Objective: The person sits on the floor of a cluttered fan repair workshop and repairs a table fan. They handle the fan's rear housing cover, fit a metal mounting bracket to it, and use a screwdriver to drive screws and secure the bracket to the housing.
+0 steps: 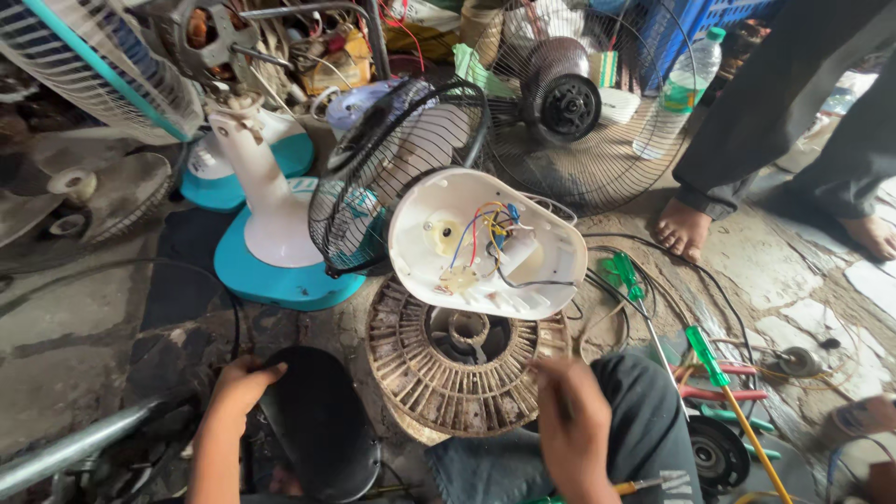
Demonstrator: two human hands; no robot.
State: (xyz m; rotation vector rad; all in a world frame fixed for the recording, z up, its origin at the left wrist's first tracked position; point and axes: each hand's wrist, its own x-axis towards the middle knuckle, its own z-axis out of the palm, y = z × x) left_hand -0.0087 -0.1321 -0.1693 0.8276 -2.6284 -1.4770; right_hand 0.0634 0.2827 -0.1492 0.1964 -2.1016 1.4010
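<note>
A small fan lies tipped in front of me, its white base [551, 271] turned up and open, showing coloured wires [483, 229] and a small part inside. Its black wire cage [401, 168] points up and left. Under it sits a round, dirty ribbed housing [439, 373]. My left hand [238, 383] rests on the edge of a black rounded cover [322, 434] at lower left. My right hand [574, 425] is over my knee beside the ribbed housing, fingers curled; whether it grips a thin tool I cannot make out.
A teal and white fan stand [271, 233] stands left. A big wire fan guard with motor [565, 103] and a plastic bottle [681, 89] are behind. Green-handled screwdrivers [709, 359], pliers and cables lie at right. Another person's bare feet [681, 229] stand at right.
</note>
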